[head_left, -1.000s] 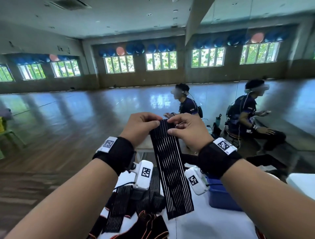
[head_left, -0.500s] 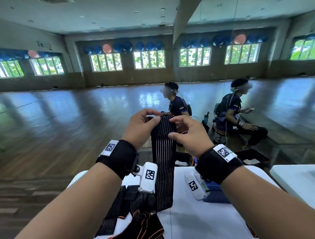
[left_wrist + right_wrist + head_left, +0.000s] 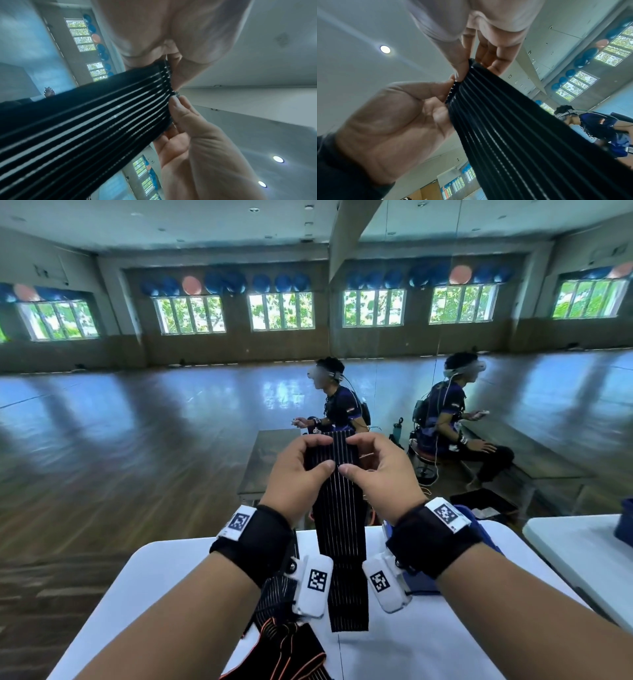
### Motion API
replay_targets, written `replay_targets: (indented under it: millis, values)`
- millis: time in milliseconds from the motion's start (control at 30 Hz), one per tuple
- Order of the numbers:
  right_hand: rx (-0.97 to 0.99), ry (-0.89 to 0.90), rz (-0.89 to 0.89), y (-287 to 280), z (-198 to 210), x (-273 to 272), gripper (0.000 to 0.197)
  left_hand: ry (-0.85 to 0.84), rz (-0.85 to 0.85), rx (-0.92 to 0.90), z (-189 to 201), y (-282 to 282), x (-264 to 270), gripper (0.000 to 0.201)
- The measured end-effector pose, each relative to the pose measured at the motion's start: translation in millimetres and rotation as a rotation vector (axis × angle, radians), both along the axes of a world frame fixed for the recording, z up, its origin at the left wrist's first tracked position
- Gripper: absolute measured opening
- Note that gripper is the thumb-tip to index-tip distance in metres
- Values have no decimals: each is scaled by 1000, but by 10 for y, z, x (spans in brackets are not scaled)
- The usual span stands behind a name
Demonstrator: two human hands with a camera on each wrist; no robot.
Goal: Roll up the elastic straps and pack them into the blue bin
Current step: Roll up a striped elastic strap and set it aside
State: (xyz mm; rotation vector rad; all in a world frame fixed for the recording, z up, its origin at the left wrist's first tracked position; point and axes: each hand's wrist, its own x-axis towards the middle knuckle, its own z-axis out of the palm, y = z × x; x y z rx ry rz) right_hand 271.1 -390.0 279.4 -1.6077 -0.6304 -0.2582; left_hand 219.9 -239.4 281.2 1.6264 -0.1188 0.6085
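Note:
A black elastic strap with thin white stripes (image 3: 342,542) hangs straight down over the white table (image 3: 164,577). My left hand (image 3: 308,463) and right hand (image 3: 370,463) are raised side by side and pinch its top end, thumbs nearly touching on the front. The left wrist view shows the strap (image 3: 85,128) and left hand (image 3: 171,70); the right wrist view shows the strap (image 3: 505,128) and right hand (image 3: 469,63). The blue bin (image 3: 421,583) is mostly hidden behind my right wrist.
More black straps (image 3: 274,594) lie heaped under my left wrist, and an orange-striped one (image 3: 291,652) lies at the near edge. A second white table (image 3: 582,542) stands to the right. A seated person (image 3: 339,409) and a wall mirror are beyond.
Both hands keep hold of the strap's top end and my thumbs have come closer together. The hanging end has swung off the pile and now hangs straight. My head has tilted up.

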Motion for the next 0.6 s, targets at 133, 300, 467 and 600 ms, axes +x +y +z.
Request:
replay_targets:
  millis: [133, 300, 467, 600]
  values:
    - [3, 29, -33, -29, -222, -20, 37, 28, -1, -70, -21, -20, 120, 36]
    - [-257, 114, 11, -85, -914, -150, 23, 82, -20, -171, -145, 23, 356, 39]
    - [-438, 355, 129, -183, -1652, -531, 39, 186, -27, -213, -406, 46, 624, 38]
    - [-500, 546, 197, -352, -2086, -883, 45, 298, -8, -182, -762, 114, 892, 39]
